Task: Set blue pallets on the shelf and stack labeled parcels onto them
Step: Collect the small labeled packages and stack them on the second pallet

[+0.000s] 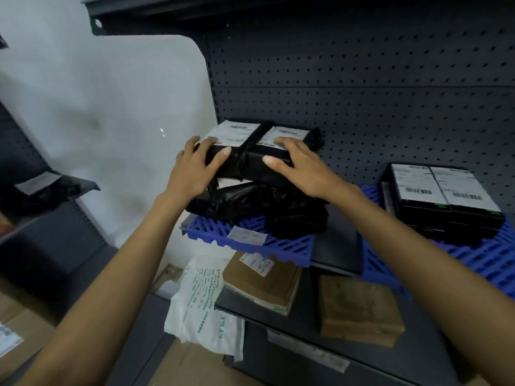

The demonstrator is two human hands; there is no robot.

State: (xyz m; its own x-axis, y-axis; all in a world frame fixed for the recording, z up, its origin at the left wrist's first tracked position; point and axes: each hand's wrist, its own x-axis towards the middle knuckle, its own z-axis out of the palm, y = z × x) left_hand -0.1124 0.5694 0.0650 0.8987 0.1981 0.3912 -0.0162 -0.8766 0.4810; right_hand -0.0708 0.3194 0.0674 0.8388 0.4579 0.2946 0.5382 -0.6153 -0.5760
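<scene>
Two black parcels with white labels lie side by side on top of a heap of black bagged parcels, which sits on a blue pallet on the shelf. My left hand grips the left top parcel, thumb on its front face. My right hand grips the right top parcel the same way. A second blue pallet to the right carries a neat stack of black labeled parcels.
A dark pegboard backs the shelf and a white panel closes its left side. The lower shelf holds brown parcels and a white bag. Cardboard boxes stand at the lower left.
</scene>
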